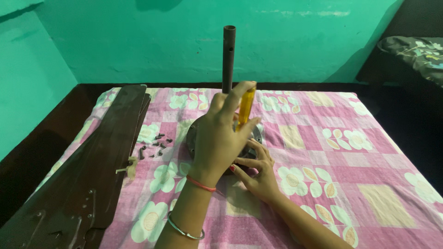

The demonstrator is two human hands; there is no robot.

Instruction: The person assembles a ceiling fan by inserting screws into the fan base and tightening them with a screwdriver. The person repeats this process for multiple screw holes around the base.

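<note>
Viewed from above: a bed covered by a pink checked bedsheet (350,152) with cream flowers, set against green walls. At centre, a dark round fan motor (194,138) lying on the sheet, its brown metal rod (229,57) standing upright from the middle. Left hand (221,138) raised over the motor, fingers closed around the yellow handle of a screwdriver (246,108) held nearly upright, tip hidden behind the hand. Right hand (258,173) lower down, fingers spread and pressed flat against the motor's near edge, gripping nothing. Red thread and a thin metal bangle worn on the left forearm. To the left, long dark brown fan blades (99,161) stacked along the bed's edge, already detached from the motor. Between blades and motor, a small scatter of dark screws (157,144) loose on the sheet. Judged from that: blades and several screws already off, work on the motor body itself apparently ongoing; remaining screws impossible to count.
</note>
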